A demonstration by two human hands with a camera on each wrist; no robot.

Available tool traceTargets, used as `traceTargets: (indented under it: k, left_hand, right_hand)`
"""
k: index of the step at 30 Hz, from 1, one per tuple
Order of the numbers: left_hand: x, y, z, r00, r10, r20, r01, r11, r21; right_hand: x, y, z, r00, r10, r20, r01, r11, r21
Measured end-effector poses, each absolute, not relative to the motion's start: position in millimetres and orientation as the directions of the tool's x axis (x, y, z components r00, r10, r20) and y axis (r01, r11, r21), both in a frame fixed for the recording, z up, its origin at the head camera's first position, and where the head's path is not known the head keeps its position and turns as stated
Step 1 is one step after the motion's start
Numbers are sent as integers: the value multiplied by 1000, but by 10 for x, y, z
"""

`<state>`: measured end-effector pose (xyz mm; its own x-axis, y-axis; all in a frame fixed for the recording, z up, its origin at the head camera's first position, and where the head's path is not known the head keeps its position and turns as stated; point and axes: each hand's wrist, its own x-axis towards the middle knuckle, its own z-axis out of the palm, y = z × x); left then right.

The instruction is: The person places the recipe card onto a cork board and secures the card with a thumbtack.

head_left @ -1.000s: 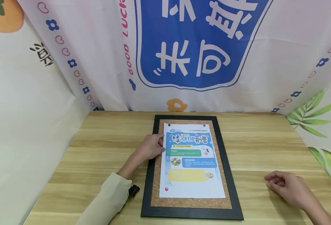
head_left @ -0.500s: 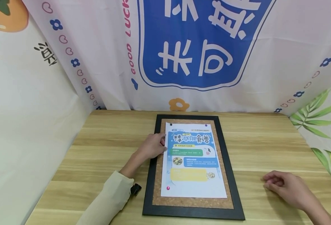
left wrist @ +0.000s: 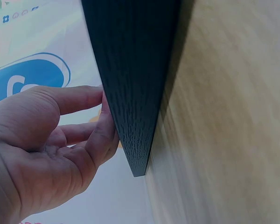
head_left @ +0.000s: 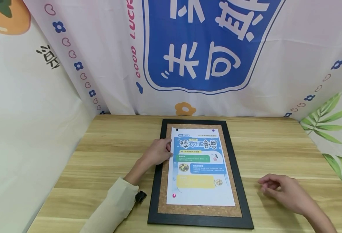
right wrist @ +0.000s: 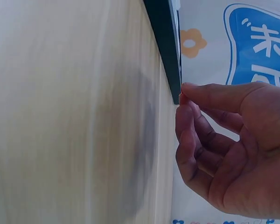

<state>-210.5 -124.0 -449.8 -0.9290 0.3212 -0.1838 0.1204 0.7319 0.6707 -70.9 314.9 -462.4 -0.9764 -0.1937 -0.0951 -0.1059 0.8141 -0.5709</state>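
My left hand (head_left: 159,151) rests at the left edge of a printed paper sheet (head_left: 201,196), its fingertips touching that edge. The sheet lies on a cork board (head_left: 198,210) with a black frame (head_left: 200,221). Push pins sit in the sheet: a black pin (head_left: 177,129) at top left, a purple pin (head_left: 213,130) at top right, and a pink pin (head_left: 174,195) at bottom left. My right hand (head_left: 284,191) hovers right of the board, fingers curled, thumb tip meeting the index finger (right wrist: 185,116) in the right wrist view. Whether something tiny is pinched there cannot be told.
The board lies on a wood-grain table (head_left: 112,139). Behind it hangs a white curtain (head_left: 118,90) with a blue printed panel (head_left: 200,81). A black device (head_left: 140,196) is strapped at the left wrist, by the pale sleeve (head_left: 117,200).
Over the last half second my right hand has moved left, closer to the board. My left hand stays on the sheet's edge. The head view shifted slightly earlier.
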Motion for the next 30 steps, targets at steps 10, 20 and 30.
traceTargets:
  k: [10,20,30]
  left_hand:
    - [-2098,-1242,-4495,-929,326,-178,129,734,667]
    - [-2092,-1257,-4494,-930,321,-178,131,742,658]
    - [-2097,-1240,-4486,-927,327,-184,129,740,661]
  right_hand:
    - [-726,2945,-4597,-945,-309,-108,-169,742,-649]
    - [-750,2733,-4583,-911,-377,-166,-154,686,-711]
    - [-777,2606,-4543,-887,-397,-234,-115,682,-722]
